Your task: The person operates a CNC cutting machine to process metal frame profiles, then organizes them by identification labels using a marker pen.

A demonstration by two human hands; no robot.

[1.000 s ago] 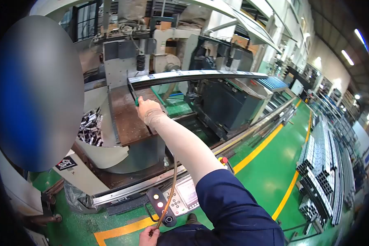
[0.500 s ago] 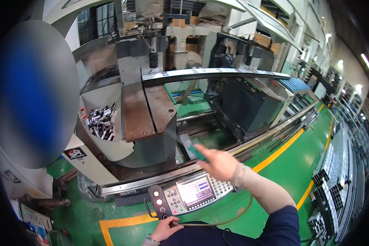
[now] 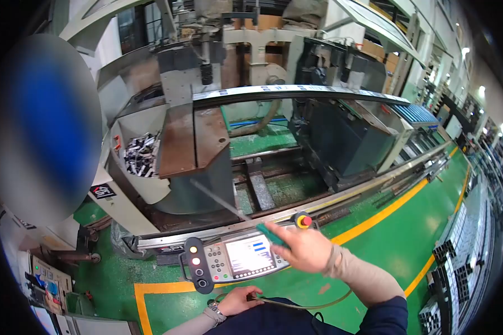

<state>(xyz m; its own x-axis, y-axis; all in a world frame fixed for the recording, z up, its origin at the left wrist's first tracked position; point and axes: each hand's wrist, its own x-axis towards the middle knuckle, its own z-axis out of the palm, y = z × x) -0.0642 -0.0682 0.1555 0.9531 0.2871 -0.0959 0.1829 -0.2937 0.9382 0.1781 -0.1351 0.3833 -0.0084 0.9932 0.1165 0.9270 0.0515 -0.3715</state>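
My right hand (image 3: 306, 245) is wrapped round the green handle of an air blow gun (image 3: 273, 234), whose long thin nozzle points up and left toward the machine. A yellowish air hose (image 3: 318, 306) curves below it, and my left hand (image 3: 237, 301) grips the hose low in front of my body. A control panel (image 3: 251, 255) with a lit screen lies between my hands and the machine. Behind it, a long profile bar (image 3: 296, 92) with a labelled white film spans the two machine heads. The nozzle tip is near the brown steel table (image 3: 179, 139), apart from the bar.
A bin of metal offcuts (image 3: 141, 153) sits left of the steel table. The machine's front rail (image 3: 341, 207) runs along the green floor. A red stop button (image 3: 304, 220) stands at the panel's right end. Stacked metal profiles (image 3: 458, 279) lie at the right.
The view has shifted a little. The blow gun's nozzle, faint before, now shows plainly up and left. My left hand appears further right, and the red stop button has come into sight.
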